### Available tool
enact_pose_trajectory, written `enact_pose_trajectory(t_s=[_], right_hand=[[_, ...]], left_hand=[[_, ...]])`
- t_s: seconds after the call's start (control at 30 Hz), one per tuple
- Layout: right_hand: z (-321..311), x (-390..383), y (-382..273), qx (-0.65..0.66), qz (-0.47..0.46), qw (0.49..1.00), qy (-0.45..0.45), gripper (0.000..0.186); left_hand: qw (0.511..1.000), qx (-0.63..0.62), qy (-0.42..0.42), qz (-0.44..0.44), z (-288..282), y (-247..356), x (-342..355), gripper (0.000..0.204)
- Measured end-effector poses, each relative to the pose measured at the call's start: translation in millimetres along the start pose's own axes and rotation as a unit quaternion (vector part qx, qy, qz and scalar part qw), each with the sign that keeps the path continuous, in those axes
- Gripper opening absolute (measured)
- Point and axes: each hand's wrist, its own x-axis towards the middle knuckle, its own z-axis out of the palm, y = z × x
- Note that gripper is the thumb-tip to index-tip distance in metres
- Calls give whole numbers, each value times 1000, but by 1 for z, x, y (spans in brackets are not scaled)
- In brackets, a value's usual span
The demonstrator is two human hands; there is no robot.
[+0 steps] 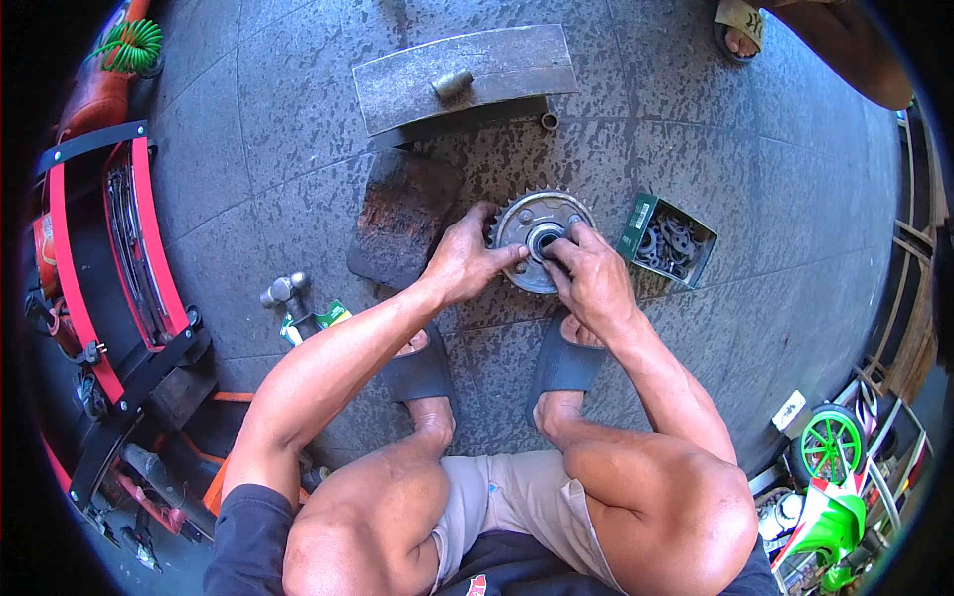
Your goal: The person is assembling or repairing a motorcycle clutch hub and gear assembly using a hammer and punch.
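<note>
A round toothed metal sprocket (530,221) lies flat on the stained floor in front of my feet. My left hand (465,260) rests on its left rim, fingers pressing the edge. My right hand (586,273) is over its centre, fingertips gripping a small dark ring-shaped part (546,239) seated in the hub. Both forearms reach out from my squatting knees at the bottom.
A rusty flat plate (402,214) lies left of the sprocket. Behind it sits a curved metal slab (497,70) with a small cylinder (451,82) on top. A green box of metal parts (671,240) stands at right. A hammer (285,295) lies at left. Another person's sandalled foot (740,25) shows top right.
</note>
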Motion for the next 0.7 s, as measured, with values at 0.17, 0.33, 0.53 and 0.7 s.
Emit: enact_pose_trajectory(t_s=[0.17,0.33,0.53,0.7], right_hand=[[0,-9,2,25,3,1000,11,18],[-5,-48,15,136,135,972,133,19],[19,-94,31,169,220,942,189,14],[39,-96,20,230,257,916,207,15]], left_hand=[[1000,24,16,8,0,3,-3,75],[947,169,160,221,1,7,-25,67],[884,305,88,342,8,31,-19,57],[861,371,95,336,17,35,-10,57]])
